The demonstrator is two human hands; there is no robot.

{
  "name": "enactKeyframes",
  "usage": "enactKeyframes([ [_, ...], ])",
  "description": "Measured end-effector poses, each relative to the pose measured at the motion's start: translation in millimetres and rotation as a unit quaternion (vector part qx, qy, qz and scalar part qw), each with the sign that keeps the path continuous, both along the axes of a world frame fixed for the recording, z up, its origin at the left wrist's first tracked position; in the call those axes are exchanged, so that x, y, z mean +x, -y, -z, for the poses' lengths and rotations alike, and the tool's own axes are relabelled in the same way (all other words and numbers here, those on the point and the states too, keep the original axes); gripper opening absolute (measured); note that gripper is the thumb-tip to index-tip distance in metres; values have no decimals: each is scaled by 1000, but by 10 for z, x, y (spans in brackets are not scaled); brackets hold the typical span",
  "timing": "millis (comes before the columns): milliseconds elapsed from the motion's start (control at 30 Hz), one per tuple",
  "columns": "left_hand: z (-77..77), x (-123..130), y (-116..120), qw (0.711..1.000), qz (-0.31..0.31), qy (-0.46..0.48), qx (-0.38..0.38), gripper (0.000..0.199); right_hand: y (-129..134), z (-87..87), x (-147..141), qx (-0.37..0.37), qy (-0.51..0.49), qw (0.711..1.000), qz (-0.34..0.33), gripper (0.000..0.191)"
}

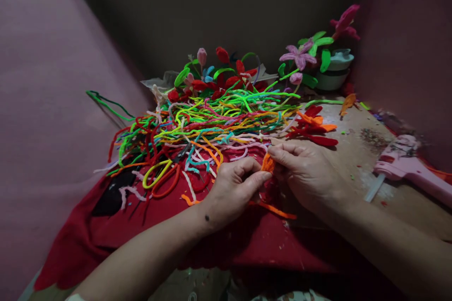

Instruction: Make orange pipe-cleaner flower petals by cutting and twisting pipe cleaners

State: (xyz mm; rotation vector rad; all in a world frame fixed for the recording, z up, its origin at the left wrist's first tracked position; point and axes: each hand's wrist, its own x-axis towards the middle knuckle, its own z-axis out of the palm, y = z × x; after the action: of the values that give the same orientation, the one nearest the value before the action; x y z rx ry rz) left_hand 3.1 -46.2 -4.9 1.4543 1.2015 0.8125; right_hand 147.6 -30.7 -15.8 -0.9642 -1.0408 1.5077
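Two bare hands: facing each other over the red cloth [243, 244], meeting at one small orange piece.
Left hand [229, 190]: thumb and forefinger nearly closed, pinching the piece's lower left side.
Orange piece [268, 162]: just right of the left fingertips, just left of the right ones; long axis seemingly near upright in view, ends partly covered; touched from both sides, so neither hand clearly nearer.
Right hand [303, 169]: fingers closed together at the piece's upper right side; exact grip partly hidden.
Yellow loop [156, 175]: one, at the front left of the heap.
Fuzzy stems [226, 117]: dozens in many colours, too tangled to count.
Loose orange strand [277, 209]: one, below the hands; link to the held piece impossible to tell.
Red and orange petals [323, 141]: at least three red, at least two orange, beyond the right hand.
White pot [334, 73]: one, beside the fuzzy flowers [299, 56].
Pink glue gun [409, 164]: one, far right on the tabletop [353, 197].
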Motion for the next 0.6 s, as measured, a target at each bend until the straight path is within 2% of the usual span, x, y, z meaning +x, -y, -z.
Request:
enactKeyframes([
  [167,9,-49,-42,988,2,90,-129,27,-40,-18,28,-10,-26,998,-64,20],
  [233,13,-62,-54,981,11,116,-156,27,-63,5,52,3,-33,998,-62,19],
  [433,21,-48,-50,980,9,122,-158,25,-99,122,84,39,16,998,-38,22],
  [600,21,-45,-45,984,8,106,-142,26,-53,-2,73,66,57,995,-38,21],
])
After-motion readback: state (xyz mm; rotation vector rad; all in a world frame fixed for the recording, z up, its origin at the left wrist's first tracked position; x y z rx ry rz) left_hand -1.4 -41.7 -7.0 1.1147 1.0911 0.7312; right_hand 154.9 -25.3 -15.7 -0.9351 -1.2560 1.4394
